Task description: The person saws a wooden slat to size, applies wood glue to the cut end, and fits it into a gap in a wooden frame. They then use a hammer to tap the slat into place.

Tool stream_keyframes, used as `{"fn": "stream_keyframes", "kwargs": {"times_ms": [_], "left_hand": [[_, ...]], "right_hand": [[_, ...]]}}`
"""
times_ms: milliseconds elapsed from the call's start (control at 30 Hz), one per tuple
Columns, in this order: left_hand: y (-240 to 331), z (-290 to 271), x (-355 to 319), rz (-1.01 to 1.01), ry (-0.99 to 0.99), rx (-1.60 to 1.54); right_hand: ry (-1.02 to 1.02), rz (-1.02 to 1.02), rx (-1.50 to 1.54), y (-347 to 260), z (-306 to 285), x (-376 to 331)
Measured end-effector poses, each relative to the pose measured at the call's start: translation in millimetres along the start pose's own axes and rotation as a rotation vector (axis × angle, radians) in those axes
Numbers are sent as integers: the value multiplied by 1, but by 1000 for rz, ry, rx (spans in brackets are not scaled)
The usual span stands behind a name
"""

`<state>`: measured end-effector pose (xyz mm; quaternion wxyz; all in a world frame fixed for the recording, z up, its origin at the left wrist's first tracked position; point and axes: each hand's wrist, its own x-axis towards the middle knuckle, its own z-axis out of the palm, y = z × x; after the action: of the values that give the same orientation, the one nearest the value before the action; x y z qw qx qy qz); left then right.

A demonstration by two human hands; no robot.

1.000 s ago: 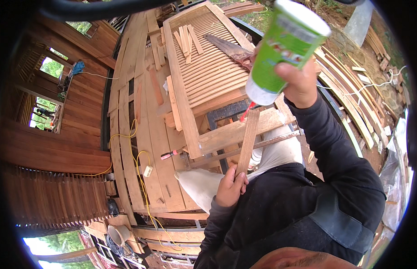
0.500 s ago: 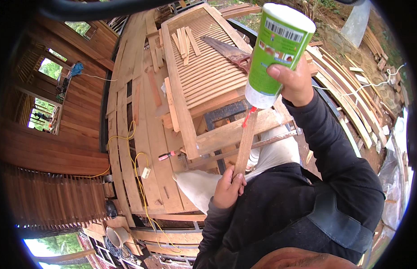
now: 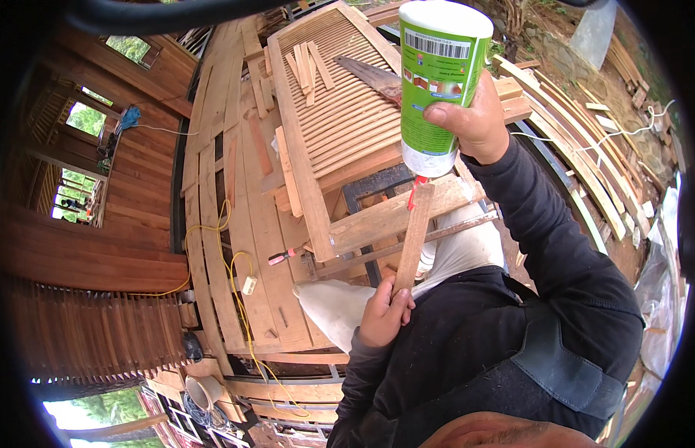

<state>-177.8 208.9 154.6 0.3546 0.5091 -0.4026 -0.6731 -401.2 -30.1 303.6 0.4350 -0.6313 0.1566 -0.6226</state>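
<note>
My right hand (image 3: 478,123) is closed around a green-and-white glue bottle (image 3: 435,78), held upside down. Its red nozzle (image 3: 412,198) points down beside the upper end of a thin wooden slat (image 3: 415,235); whether they touch I cannot tell. The lower end of that slat is gripped by my left hand (image 3: 385,312), close to my body. Beyond the bottle lies a slatted wooden panel (image 3: 355,134) in a frame. A handsaw (image 3: 368,77) rests on the panel, its handle partly hidden behind the bottle.
Several short wooden strips (image 3: 309,71) lie on the panel. On the plank floor to the left are a red-handled tool (image 3: 282,257), a yellow cord (image 3: 232,287) and a pale socket block (image 3: 249,285). Long boards (image 3: 579,168) are piled at the right.
The bottle and my right hand have shifted left and slightly up in the picture. The slat stands more upright, its top end now overlapping the nozzle.
</note>
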Motion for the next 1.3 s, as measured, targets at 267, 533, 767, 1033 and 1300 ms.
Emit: {"fn": "stream_keyframes", "kwargs": {"times_ms": [267, 533, 767, 1033, 1300], "left_hand": [[3, 2, 1, 1, -16, 14], [2, 1, 0, 7, -10, -9], [0, 0, 2, 1, -10, -52], [2, 1, 2, -18, -13, -66], [1, 0, 0, 5, -4, -120]], "right_hand": [[-8, -9, -45, 1, -2, 2], [4, -14, -68, -1, -1, 2], [15, -41, -94, -2, -6, -4], [29, -51, -73, 1, -5, 0], [60, -15, -1, 0, -6, -3]]}}
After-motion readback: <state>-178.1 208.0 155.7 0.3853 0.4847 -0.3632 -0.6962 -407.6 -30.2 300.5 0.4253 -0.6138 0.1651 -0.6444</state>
